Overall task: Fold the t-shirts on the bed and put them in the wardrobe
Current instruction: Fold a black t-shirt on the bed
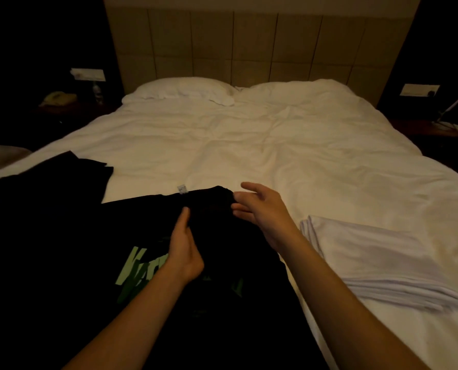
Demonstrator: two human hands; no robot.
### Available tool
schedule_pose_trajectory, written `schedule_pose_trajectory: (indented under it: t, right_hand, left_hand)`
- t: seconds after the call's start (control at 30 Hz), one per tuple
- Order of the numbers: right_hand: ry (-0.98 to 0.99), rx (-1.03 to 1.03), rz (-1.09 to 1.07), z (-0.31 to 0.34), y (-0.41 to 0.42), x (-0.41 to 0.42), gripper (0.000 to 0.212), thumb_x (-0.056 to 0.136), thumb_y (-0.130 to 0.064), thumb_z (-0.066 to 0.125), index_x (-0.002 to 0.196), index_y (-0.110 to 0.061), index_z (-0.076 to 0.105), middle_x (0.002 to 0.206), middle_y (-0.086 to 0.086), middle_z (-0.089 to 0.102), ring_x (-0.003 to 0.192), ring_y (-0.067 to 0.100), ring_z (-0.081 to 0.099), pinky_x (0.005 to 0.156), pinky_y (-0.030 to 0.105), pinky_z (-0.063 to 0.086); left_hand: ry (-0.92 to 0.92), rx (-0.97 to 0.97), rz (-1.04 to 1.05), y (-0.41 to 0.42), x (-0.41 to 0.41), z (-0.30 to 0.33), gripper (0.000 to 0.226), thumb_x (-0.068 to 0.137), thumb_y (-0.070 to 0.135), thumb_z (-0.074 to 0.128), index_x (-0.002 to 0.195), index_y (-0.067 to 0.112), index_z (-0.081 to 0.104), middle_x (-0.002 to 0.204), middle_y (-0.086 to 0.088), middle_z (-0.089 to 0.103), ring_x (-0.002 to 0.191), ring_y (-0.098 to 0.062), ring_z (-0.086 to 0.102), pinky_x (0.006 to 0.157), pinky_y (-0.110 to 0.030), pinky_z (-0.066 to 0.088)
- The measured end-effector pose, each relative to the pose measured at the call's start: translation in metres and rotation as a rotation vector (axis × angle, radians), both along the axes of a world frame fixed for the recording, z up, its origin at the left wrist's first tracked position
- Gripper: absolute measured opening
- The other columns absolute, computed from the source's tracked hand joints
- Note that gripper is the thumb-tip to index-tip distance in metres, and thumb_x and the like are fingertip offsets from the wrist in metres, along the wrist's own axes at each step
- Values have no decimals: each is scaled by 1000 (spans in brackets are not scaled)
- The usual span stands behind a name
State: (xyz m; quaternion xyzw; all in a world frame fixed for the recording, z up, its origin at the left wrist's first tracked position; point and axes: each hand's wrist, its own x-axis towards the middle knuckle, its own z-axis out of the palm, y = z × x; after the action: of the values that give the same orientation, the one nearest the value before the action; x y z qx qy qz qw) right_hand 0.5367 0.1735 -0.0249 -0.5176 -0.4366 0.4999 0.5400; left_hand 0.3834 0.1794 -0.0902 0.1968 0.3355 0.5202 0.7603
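A black t-shirt [209,263] with green lettering lies spread on the near left of the white bed [249,145], a small white label at its far edge. My left hand [182,252] rests on the shirt's middle, fingers straight and pointing away from me. My right hand [260,206] hovers at the shirt's far right corner, fingers straight and spread, holding nothing. More black cloth [62,180] lies to the left, partly under the shirt. A folded white garment [369,260] sits on the bed to the right.
Two white pillows [182,89] lie at the padded headboard. A nightstand with a telephone [58,98] stands at the far left. A lamp base [447,121] stands on the right nightstand. The room around the bed is dark.
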Motion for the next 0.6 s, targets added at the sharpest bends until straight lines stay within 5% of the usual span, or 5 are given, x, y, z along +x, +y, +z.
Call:
schedule_pose_trajectory:
  t: [0.13,0.27,0.37,0.47,0.6]
  right_hand:
    - [-246,-10,-235,-43,-13,8,29,89,-18,66,118,-15,66,102,-1,71,97,16,68,92,31,53]
    - [-546,-34,-355,-72,-35,19,39,92,-23,62,129,-14,60,125,-1,63,114,15,57,91,23,40]
    - [-681,-90,-294,-95,-43,23,53,92,-34,63,139,-14,51,134,4,58,121,23,55,99,36,45]
    - [-697,-112,-268,-105,-46,26,58,91,-39,64,141,-16,48,128,2,62,115,21,58,93,34,48]
    - [-698,-91,-214,-110,-48,30,52,89,-40,65,136,-21,53,121,-1,64,107,18,61,89,36,51]
  left_hand:
    - [303,-53,62,4,-3,-7,29,101,13,49,128,10,61,116,-16,69,109,-33,65,100,-48,49]
    - [570,48,184,12,-17,-10,28,102,17,51,128,14,60,119,-12,66,104,-27,65,94,-42,53]
    - [1096,279,218,19,-26,-13,45,96,22,61,139,18,48,135,-7,56,110,-19,58,93,-37,51]
    - [1643,679,291,28,-16,-13,53,95,31,60,144,17,44,140,-6,51,126,-26,48,105,-39,41]
    - [1625,897,-73,57,33,-16,48,100,40,49,140,13,50,138,-7,53,125,-22,50,101,-29,38]
